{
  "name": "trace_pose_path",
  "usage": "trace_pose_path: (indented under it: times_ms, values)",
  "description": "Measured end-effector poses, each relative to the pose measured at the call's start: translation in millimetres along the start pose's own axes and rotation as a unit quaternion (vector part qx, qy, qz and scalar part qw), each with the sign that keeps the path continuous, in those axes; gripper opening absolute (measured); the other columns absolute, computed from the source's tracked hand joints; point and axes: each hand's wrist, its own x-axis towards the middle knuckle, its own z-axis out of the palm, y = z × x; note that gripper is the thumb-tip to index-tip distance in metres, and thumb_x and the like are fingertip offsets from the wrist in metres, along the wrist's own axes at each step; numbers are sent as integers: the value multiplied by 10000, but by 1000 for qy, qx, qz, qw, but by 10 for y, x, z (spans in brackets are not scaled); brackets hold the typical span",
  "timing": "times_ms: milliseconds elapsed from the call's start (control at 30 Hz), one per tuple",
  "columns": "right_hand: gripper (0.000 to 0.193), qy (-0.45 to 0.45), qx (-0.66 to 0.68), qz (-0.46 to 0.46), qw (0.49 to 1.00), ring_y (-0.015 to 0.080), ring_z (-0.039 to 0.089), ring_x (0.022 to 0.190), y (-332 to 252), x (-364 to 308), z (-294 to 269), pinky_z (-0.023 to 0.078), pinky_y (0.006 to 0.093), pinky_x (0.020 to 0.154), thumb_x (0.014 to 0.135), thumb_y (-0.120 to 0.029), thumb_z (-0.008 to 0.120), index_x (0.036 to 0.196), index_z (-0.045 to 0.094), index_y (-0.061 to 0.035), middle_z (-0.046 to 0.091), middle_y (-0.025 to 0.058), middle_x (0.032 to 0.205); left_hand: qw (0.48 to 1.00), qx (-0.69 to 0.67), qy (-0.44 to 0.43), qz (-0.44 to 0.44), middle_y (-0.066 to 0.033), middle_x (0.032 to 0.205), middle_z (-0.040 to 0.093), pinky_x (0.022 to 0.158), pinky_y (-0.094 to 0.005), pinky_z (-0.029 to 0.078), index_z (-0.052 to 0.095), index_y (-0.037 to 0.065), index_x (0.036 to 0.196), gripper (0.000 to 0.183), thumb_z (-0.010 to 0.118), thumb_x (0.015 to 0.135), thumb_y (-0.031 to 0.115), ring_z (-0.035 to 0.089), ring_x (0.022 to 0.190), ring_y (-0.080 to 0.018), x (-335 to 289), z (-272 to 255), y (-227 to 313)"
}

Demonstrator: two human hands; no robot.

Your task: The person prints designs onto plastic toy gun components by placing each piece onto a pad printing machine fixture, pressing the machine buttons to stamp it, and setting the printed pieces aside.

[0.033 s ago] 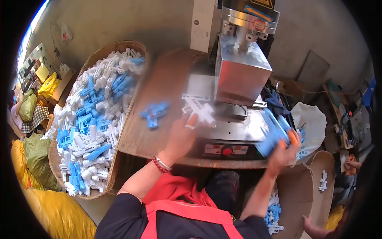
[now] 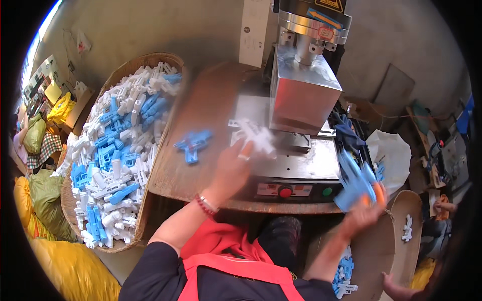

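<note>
**Blue and white plastic at a bench press**

Yellow warning label (image 2: 329, 5), triangular, high on the press head (image 2: 314, 25) at the far edge; below it a red-and-blue round sticker on the steel collar. Shiny metal block (image 2: 304, 95) hanging over the press bed (image 2: 306, 160). Red button (image 2: 285, 191) and green button (image 2: 327, 191) on the near front panel.

Left hand (image 2: 232, 170) blurred, over the wooden table (image 2: 201, 115), fingers closed on a white part (image 2: 253, 134) just at the left of the bed. Right hand (image 2: 369, 208) at the near right corner of the press, fingers clenched round a blue part (image 2: 354, 180). Another blue piece (image 2: 193, 144) lying loose on the table, left of the left hand.

Far left, wicker basket (image 2: 128, 67) heaped with white and blue mouldings. Yellow sacks (image 2: 70, 268) near left; more yellow and green bags behind. White bag (image 2: 394, 153) right of the press. Cardboard box (image 2: 374, 256) near right with a few blue and white pieces inside. Another person's hand (image 2: 396, 290) at the near right edge.
</note>
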Motion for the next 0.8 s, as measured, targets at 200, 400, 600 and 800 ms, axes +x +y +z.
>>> trace_pose_path:
  times_ms: [200, 400, 600, 800]
  values:
    - [337, -31, -62, 144, 987, 245, 518, 1153, 256, -420, -1068, 374, 350, 1023, 874, 38, 448, 1196, 546, 50, 560, 166, 1227, 992, 75, -96, 34, -133, 1025, 611, 765, -430, 431, 636, 26, 993, 201, 596, 812, 103, 556, 949, -329, 642, 835, 20]
    - [371, -245, 43, 280, 927, 237, 513, 1150, 684, -708, -409, 374, 336, 1012, 923, -64, 526, 1276, 500, 47, 555, 151, 1234, 988, 81, -130, -25, -135, 1019, 615, 827, -480, 418, 640, 96, 1024, 258, 604, 804, 226, 551, 1001, -331, 770, 1069, -128]
    - [719, -366, -65, 286, 883, 297, 368, 1329, 1326, -765, -59, 255, 346, 1109, 888, -340, 650, 1386, 357, 89, 405, 223, 1422, 974, 54, -215, 35, -176, 1446, 348, 971, -523, 365, 401, 209, 1402, 674, 663, 796, 339, 337, 1328, -368, -266, 97, -169]
    - [788, -367, -40, 244, 897, 278, 367, 1329, 1554, -779, 133, 259, 313, 1095, 890, -434, 628, 1412, 328, 74, 383, 217, 1443, 984, -74, -160, 15, -179, 1432, 372, 1013, -490, 357, 400, 168, 1405, 698, 706, 780, 220, 354, 1314, -384, -673, -86, -614]
